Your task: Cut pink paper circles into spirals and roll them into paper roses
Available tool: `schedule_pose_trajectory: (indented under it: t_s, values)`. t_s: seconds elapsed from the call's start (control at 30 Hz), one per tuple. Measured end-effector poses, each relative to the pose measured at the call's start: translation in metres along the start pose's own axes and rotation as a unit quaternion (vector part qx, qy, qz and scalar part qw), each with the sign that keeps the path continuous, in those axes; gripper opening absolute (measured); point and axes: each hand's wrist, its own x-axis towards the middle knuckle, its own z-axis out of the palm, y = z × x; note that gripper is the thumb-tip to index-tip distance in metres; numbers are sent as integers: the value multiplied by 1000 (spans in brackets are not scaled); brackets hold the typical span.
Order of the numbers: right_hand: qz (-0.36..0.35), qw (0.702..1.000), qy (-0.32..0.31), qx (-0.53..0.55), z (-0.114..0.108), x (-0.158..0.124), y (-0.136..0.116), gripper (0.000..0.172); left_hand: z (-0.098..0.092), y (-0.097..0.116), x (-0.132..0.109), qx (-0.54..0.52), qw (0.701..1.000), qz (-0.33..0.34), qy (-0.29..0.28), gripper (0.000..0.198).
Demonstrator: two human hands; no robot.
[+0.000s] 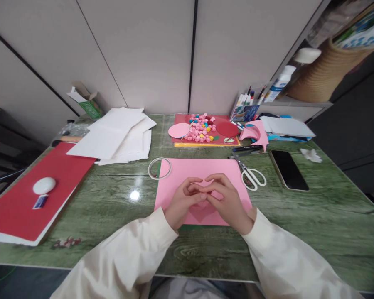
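Observation:
My left hand point(184, 200) and my right hand point(227, 200) meet fingertip to fingertip above a pink sheet of paper point(171, 189). Both hands are closed in a pinch with the fingers curled. Whatever lies between the fingertips is too small and too close in colour to the sheet to make out. A roll of white tape point(150, 169) overlaps the sheet's upper left corner. At its right edge lie scissors with white handles point(252, 179). A green edge shows beneath the pink sheet.
Behind the sheet, many small pink, yellow and blue pieces point(199, 128) sit on red paper point(226, 142). White sheets point(112, 133) and a red board point(15, 199) lie left. A phone point(289, 170), pink scraps point(262, 135) and a pen box point(246, 111) are right.

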Motion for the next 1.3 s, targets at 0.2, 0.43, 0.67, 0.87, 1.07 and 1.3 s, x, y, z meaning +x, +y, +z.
schedule_pose_trajectory:
  t_s: [0.2, 0.43, 0.67, 0.87, 1.07, 1.3]
  values:
    - [28, 999, 15, 21, 0, 1, -3, 12, 1, 0, 0, -6, 1000, 11, -17, 38]
    - [32, 999, -2, 31, 1, 1, -1, 16, 2, -1, -1, -2, 1000, 8, -27, 36]
    - [-9, 1000, -17, 8, -2, 3, -4, 18, -3, -1, 1, -21, 1000, -5, 10, 34]
    - [-57, 995, -86, -9, -6, 2, 2, 32, -4, 1, 1, -23, 1000, -2, 13, 32]
    - [-52, 996, -76, -20, -3, -1, 4, 31, -2, 0, 0, 1, 1000, 19, 18, 33]
    - [-5, 999, -23, -22, -1, 0, 0, 15, 1, 0, -1, 8, 1000, -2, 11, 35]
